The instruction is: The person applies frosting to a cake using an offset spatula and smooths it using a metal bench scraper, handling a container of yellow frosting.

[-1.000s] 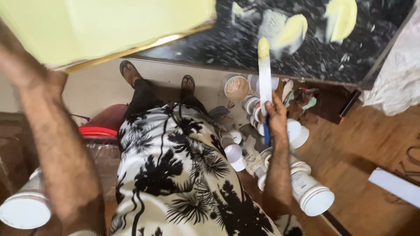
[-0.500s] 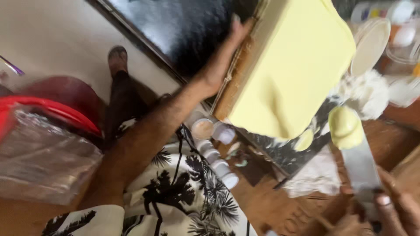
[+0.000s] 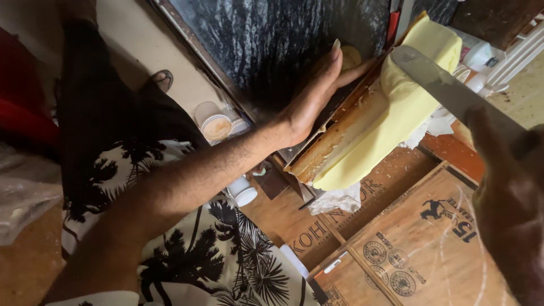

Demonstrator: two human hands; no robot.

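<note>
Below you is a cluttered floor of worn wooden boards (image 3: 283, 218), with a dark, streaked black panel (image 3: 272, 39) propped at the top of the view. Your left hand (image 3: 311, 99) is spread flat, fingers long and together, pressed against the back of a tilted board (image 3: 326, 150) whose face is coated in thick pale yellow paint (image 3: 391, 113); the board leans across the black panel's lower edge. Your right hand (image 3: 510, 198), close to the camera and blurred, is wrapped around the handle of a broad palette knife (image 3: 447, 88); its metal blade lies on the yellow coat near the board's upper end. Just under the board sits a crumpled white rag (image 3: 340, 199). Lower right lies a wooden crate lid (image 3: 419, 249) with printed marks. Near your left forearm stand small paint jars (image 3: 214, 120), one white-capped (image 3: 243, 192). Your lap shows a palm-print cloth (image 3: 226, 266).
</note>
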